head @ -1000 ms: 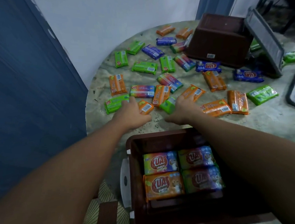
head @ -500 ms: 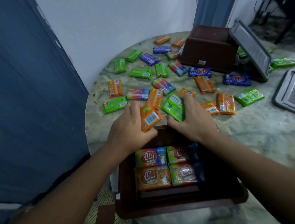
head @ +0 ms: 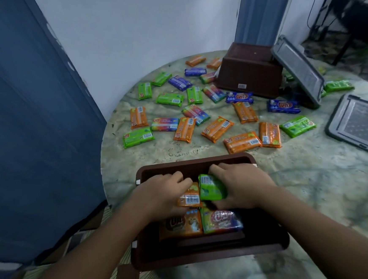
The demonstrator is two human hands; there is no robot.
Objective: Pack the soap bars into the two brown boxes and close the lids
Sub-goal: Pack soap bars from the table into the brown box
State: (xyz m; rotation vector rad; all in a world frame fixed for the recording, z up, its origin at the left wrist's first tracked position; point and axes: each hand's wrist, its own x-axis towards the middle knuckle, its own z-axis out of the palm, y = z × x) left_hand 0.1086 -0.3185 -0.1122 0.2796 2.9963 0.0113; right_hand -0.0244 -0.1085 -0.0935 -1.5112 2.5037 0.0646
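Note:
An open brown box (head: 193, 161) sits at the near edge of the round marble table (head: 314, 184), with soap bars lying flat inside. Over the box's far half my left hand (head: 161, 194) grips an orange soap bar (head: 189, 197). Beside it my right hand (head: 241, 185) grips a green soap bar (head: 211, 186). Below them lie an orange packed bar (head: 181, 224) and a multicoloured one (head: 221, 221). A second brown box (head: 250, 70) stands upside down at the far side. Several loose bars in orange, green, blue and rainbow wrappers are scattered between the boxes.
One grey lid (head: 298, 68) leans against the upside-down box. Another grey lid (head: 360, 125) lies flat at the table's right edge. A blue door (head: 23, 130) and a white wall stand to the left and behind.
Both hands picked a bar off the table, orange in the left and green in the right, and drew them back down into the near box.

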